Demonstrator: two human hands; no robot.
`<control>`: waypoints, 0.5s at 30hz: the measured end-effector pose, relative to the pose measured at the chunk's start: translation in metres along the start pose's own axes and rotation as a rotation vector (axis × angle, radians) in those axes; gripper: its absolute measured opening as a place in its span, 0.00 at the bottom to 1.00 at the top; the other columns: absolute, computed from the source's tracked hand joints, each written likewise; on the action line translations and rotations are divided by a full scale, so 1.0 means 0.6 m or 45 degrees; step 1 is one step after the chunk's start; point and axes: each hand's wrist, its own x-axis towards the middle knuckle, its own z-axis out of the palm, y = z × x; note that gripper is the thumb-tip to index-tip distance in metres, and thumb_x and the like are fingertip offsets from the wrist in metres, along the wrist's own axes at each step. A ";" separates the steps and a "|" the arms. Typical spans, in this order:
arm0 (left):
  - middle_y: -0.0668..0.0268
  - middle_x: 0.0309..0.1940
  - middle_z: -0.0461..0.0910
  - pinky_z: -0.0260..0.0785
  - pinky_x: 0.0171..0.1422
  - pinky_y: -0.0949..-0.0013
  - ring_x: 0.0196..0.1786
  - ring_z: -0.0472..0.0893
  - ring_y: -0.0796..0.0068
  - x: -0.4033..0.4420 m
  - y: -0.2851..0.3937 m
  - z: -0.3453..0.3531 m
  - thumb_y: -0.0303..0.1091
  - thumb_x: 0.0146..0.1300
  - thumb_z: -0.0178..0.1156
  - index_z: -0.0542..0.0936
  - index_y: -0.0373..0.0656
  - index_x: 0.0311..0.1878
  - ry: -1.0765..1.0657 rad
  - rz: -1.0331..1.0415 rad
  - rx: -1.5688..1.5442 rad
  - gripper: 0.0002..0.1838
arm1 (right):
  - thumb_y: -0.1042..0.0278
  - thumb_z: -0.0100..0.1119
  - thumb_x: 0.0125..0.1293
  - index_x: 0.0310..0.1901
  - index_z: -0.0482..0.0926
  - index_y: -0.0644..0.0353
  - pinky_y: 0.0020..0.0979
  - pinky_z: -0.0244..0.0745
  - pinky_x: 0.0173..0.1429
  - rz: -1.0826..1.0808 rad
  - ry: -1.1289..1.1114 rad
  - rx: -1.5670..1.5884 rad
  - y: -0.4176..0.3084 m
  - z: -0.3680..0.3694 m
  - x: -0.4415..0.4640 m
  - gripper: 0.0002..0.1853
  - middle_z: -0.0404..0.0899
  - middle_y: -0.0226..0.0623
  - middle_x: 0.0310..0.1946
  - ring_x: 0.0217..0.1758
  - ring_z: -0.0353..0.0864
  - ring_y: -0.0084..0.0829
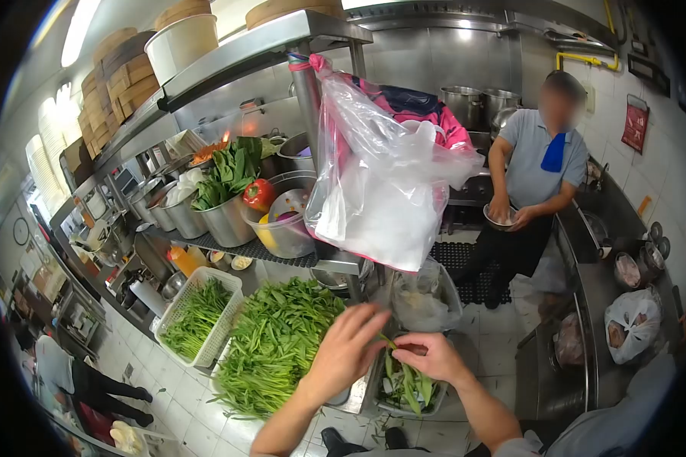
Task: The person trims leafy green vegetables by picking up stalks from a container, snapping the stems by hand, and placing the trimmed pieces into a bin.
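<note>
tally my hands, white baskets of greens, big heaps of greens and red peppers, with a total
Hands (left hand, right hand): 2
White basket of greens: 1
Big heap of greens: 1
Red pepper: 1
Total: 5

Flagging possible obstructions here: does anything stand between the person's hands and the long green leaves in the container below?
Nothing visible does. The left hand and right hand are just above the long green leaves; the hanging plastic bag is beyond both hands, outside that gap.

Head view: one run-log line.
right hand: pinching green stem above bin | left hand: blurred beside it | leafy greens: heaped at left
</note>
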 end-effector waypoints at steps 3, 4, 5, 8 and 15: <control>0.61 0.41 0.79 0.78 0.45 0.61 0.43 0.82 0.57 -0.003 -0.022 0.027 0.28 0.59 0.64 0.80 0.42 0.52 -0.449 0.133 -0.099 0.16 | 0.66 0.69 0.62 0.47 0.84 0.63 0.27 0.79 0.42 -0.049 0.037 -0.336 -0.007 -0.027 -0.019 0.14 0.86 0.38 0.34 0.35 0.84 0.24; 0.61 0.41 0.79 0.78 0.44 0.61 0.42 0.82 0.58 -0.007 -0.017 0.038 0.29 0.60 0.62 0.80 0.43 0.52 -0.540 0.130 -0.076 0.15 | 0.65 0.69 0.62 0.46 0.84 0.62 0.29 0.79 0.42 -0.082 0.048 -0.462 -0.009 -0.032 -0.027 0.14 0.86 0.40 0.35 0.34 0.85 0.28; 0.62 0.40 0.79 0.78 0.43 0.60 0.42 0.82 0.58 -0.015 -0.013 0.052 0.29 0.61 0.61 0.80 0.43 0.52 -0.633 0.124 -0.048 0.15 | 0.63 0.69 0.61 0.46 0.84 0.61 0.31 0.80 0.41 -0.116 0.059 -0.583 -0.006 -0.035 -0.034 0.14 0.86 0.42 0.35 0.33 0.86 0.32; 0.60 0.36 0.75 0.75 0.45 0.57 0.43 0.79 0.57 -0.068 0.005 0.106 0.33 0.64 0.57 0.78 0.42 0.42 -0.801 0.050 -0.125 0.07 | 0.57 0.64 0.60 0.39 0.85 0.56 0.43 0.79 0.38 -0.217 0.053 -0.991 0.042 -0.036 -0.078 0.12 0.84 0.41 0.31 0.34 0.84 0.46; 0.51 0.34 0.80 0.72 0.48 0.55 0.42 0.81 0.48 -0.420 0.012 0.372 0.39 0.65 0.58 0.79 0.41 0.40 -0.878 -0.456 -0.807 0.11 | 0.58 0.65 0.59 0.35 0.86 0.52 0.42 0.76 0.33 -0.177 -0.211 -1.039 0.312 0.007 -0.253 0.09 0.81 0.37 0.26 0.27 0.81 0.43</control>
